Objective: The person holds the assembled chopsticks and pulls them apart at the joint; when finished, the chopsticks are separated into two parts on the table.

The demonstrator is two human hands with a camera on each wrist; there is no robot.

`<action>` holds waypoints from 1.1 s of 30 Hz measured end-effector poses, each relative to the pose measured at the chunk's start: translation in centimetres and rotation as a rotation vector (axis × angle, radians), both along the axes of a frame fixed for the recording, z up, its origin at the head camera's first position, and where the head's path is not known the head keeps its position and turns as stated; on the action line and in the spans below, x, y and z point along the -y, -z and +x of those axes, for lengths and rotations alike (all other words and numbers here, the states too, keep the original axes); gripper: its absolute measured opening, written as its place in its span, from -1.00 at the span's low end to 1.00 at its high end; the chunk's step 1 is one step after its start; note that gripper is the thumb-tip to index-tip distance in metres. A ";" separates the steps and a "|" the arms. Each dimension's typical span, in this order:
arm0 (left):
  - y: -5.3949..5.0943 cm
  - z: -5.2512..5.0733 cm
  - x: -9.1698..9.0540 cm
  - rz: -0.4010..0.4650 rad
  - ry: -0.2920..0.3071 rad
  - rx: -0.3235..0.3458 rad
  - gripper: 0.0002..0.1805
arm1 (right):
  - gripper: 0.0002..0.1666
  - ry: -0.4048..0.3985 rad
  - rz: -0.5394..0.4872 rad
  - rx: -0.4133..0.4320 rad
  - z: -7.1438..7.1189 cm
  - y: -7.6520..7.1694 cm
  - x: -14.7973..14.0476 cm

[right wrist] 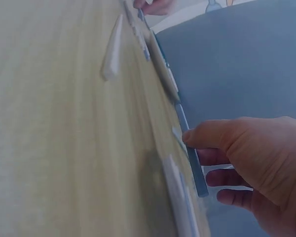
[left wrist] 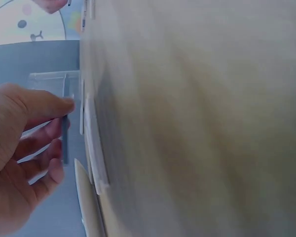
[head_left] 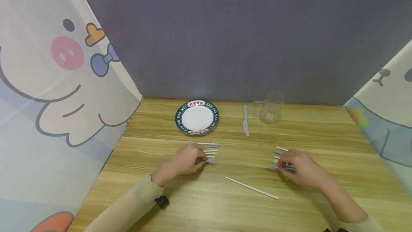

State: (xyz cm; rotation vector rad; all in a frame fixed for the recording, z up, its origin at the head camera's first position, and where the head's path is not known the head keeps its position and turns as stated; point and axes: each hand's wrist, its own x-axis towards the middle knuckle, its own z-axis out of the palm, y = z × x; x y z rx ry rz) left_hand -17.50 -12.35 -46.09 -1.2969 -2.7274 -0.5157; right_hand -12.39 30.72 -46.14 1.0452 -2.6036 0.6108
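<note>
My left hand (head_left: 187, 158) pinches a thin purple stick (head_left: 209, 161) between thumb and fingers; the left wrist view shows this grip, with the stick looking dark against the light. Beyond that hand lies a row of white sticks (head_left: 210, 153) with one more purple stick (head_left: 211, 146). On the other side, my right hand (head_left: 300, 167) pinches another purple stick (head_left: 273, 167), also seen in the right wrist view. White sticks (head_left: 281, 148) and a purple stick (head_left: 278, 153) lie beside it, partly hidden by the hand. Between the hands, nearer me, a single white stick (head_left: 251, 188) lies slanted.
At the back of the wooden table (head_left: 154, 117) are a green-rimmed white plate (head_left: 197, 117), a grey knife (head_left: 245, 120) and a clear mug (head_left: 272, 107) with its handle to the left. A grey panel (head_left: 225, 38) rises behind them, and printed cloths hang at both sides.
</note>
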 end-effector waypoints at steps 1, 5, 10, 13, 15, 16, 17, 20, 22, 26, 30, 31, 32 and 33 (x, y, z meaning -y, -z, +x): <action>0.1 0.1 0.2 -0.011 0.001 0.023 -0.94 | -0.59 0.001 0.000 0.005 0.1 0.2 -0.2; 0.2 0.2 0.5 -0.040 0.005 0.071 -0.94 | -0.60 0.006 0.007 0.021 0.5 0.8 -0.6; 0.3 0.0 0.6 -0.053 0.012 0.075 -0.94 | -0.61 0.004 0.029 0.008 0.7 1.3 -0.8; 0.3 -0.2 0.7 -0.055 0.016 0.084 -0.95 | -0.61 0.003 0.043 0.007 0.6 1.4 -0.9; 0.2 -0.3 0.7 -0.058 0.017 0.089 -0.94 | -0.61 0.002 0.054 0.006 0.6 1.4 -1.0; 0.2 -0.3 0.7 -0.059 0.017 0.095 -0.94 | -0.61 0.002 0.057 0.007 0.5 1.4 -1.0; 0.1 -0.4 0.6 -0.058 0.017 0.106 -0.95 | -0.61 0.001 0.060 0.010 0.5 1.3 -1.0; -0.2 -0.7 0.3 -0.055 0.014 0.141 -0.95 | -0.61 0.004 0.067 0.015 0.5 1.3 -0.9; -0.5 -0.9 -0.2 -0.054 0.021 0.157 -0.95 | -0.61 0.007 0.066 0.020 0.5 1.2 -0.7; -1.3 -1.0 -2.0 -0.075 0.062 0.174 -0.95 | -0.62 -0.008 0.058 0.010 0.6 1.0 0.0; -2.0 -0.5 -4.4 -0.109 0.098 0.179 -0.91 | -0.66 -0.051 0.043 0.020 0.7 0.7 1.4; -2.1 -0.4 -5.1 -0.118 0.106 0.178 -0.90 | -0.67 -0.062 0.039 0.030 0.7 0.7 1.8; -2.3 -0.2 -5.6 -0.129 0.110 0.173 -0.90 | -0.69 -0.070 0.037 0.044 0.8 0.7 2.2; -2.4 -0.1 -6.2 -0.138 0.119 0.169 -0.89 | -0.71 -0.076 0.036 0.052 0.8 0.6 2.5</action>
